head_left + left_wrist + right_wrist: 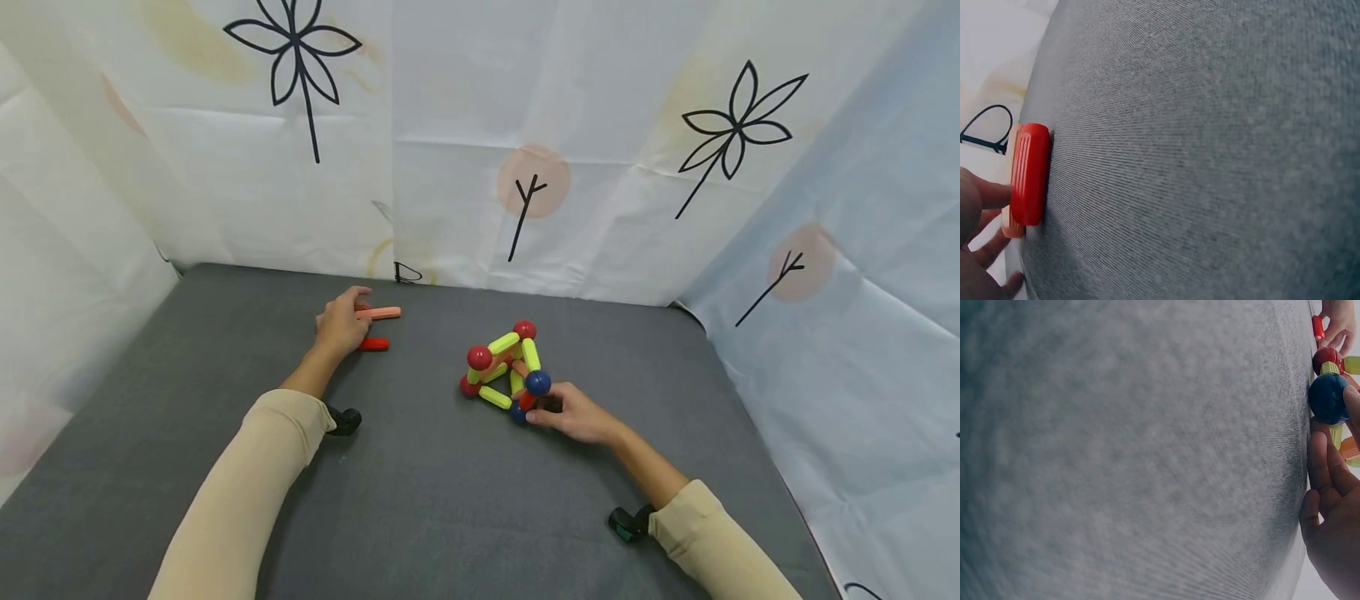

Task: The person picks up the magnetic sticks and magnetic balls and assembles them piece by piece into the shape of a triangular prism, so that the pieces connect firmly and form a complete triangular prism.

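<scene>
My left hand (342,323) is at the left of the table, thumb and fingers on either side of an orange rod (386,312) that it appears to pinch. Just nearer lies a red rod (375,344), which partly covers the orange one in the left wrist view. My right hand (577,414) grips the near right corner of a ball-and-rod structure (495,398). Its thumb touches a blue ball (1329,399) there. Red balls (480,357), blue balls, and yellow-green, orange and red rods form the frame, which rests on the table. Some fingertips are hidden behind the structure.
A grey cloth covers the table (450,517). White fabric (450,100) with printed leaves and trees hangs behind and along the sides. Dark wrist devices (345,421) sit at both beige cuffs.
</scene>
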A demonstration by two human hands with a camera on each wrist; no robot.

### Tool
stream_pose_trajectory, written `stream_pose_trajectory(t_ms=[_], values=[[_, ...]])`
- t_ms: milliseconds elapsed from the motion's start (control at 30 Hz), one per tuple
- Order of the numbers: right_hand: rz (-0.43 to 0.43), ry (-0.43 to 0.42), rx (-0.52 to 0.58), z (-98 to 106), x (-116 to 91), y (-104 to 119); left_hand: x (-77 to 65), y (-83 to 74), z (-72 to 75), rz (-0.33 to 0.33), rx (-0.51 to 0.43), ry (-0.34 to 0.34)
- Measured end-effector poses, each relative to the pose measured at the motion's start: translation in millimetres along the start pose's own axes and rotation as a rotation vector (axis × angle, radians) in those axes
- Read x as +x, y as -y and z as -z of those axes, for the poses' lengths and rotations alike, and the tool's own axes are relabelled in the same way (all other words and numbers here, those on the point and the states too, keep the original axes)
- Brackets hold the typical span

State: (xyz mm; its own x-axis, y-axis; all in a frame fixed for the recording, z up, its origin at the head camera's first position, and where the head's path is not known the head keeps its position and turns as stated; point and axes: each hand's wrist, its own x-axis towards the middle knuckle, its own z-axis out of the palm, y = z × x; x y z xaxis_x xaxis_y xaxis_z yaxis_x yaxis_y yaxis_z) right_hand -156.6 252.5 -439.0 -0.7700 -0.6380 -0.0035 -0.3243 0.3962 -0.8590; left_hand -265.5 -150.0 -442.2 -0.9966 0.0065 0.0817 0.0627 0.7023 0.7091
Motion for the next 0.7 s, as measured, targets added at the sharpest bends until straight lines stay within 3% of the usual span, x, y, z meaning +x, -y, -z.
stream_pose_trajectory(t_ms=[267, 467, 700], values=[[0.013, -0.017, 0.001, -0.1, 1.7, -2.6, -3.1, 4.2, 5.0, -0.051, -0.078, 0.021], [0.01, 0.001, -0.019, -1.8, 2.7, -2.3, -19.7, -0.4, 9.5, -0.097, -0.161, 0.055], [0.008, -0.013, -0.008, -0.8, 0.9, -2.4, -47.1, -18.3, 18.8, -0.042, -0.423, 0.199]])
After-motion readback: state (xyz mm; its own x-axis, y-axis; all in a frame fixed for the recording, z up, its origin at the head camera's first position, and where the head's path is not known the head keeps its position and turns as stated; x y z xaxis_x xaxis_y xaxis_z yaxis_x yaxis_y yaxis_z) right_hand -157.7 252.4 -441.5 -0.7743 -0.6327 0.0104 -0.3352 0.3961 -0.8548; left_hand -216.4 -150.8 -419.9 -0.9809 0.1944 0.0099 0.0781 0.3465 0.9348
